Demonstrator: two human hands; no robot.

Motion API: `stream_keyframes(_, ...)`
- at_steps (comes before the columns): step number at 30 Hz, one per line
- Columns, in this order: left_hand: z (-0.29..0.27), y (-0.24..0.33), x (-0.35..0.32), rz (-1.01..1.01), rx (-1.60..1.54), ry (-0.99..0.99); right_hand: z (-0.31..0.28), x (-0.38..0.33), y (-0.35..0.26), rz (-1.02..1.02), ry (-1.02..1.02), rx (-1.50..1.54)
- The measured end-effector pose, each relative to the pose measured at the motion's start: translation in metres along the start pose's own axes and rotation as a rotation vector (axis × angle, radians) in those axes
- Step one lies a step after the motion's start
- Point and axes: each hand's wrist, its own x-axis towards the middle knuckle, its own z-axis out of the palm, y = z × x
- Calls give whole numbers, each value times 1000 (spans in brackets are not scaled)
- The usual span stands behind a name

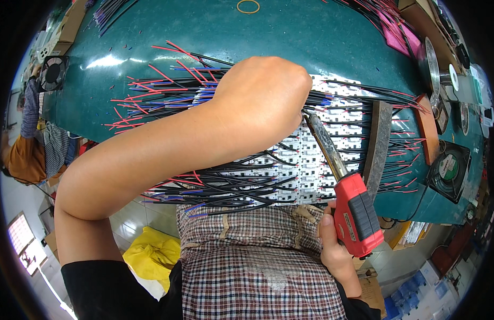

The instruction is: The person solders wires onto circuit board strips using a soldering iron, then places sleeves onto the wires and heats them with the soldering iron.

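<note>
A white panel of small circuit boards (pixel 297 184) lies on the green table, with many black, red and blue wires (pixel 167 96) spreading from both its sides. My left hand (pixel 268 93) is closed in a fist over the far part of the panel; its fingers are turned away, so what they pinch is hidden. In my right hand (pixel 335 253), near the table's front edge, is a red and black soldering gun (pixel 356 213). Its metal barrel slants up to the left, and the tip comes close beside my left hand. Whether the tip touches anything cannot be seen.
A dark bar (pixel 377 146) lies across the panel's right side, beside a wooden block (pixel 428 130). Small black fans stand at right (pixel 451 169) and left (pixel 53 73). A solder spool (pixel 449 77) and metal dish are far right. Another person's sleeve (pixel 29 112) shows at left.
</note>
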Motion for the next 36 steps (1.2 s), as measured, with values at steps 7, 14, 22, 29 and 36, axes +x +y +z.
stream_keyframes(7,2,-3,-1,25,-4,30,-9,-10,3,-5,-29,-1)
stream_keyframes(14,1,-4,0,31,15,-3,-10,-18,7,93,-31,106)
stream_keyframes(22,-6,-12,-9,73,-160,41,-4,-11,6,-97,84,112)
stream_keyframes(29,-21,-2,-18,183,-112,430,-8,-16,3,-97,62,132)
stream_keyframes(36,-8,3,-28,59,-200,96,-12,-26,10,-110,-1,100)
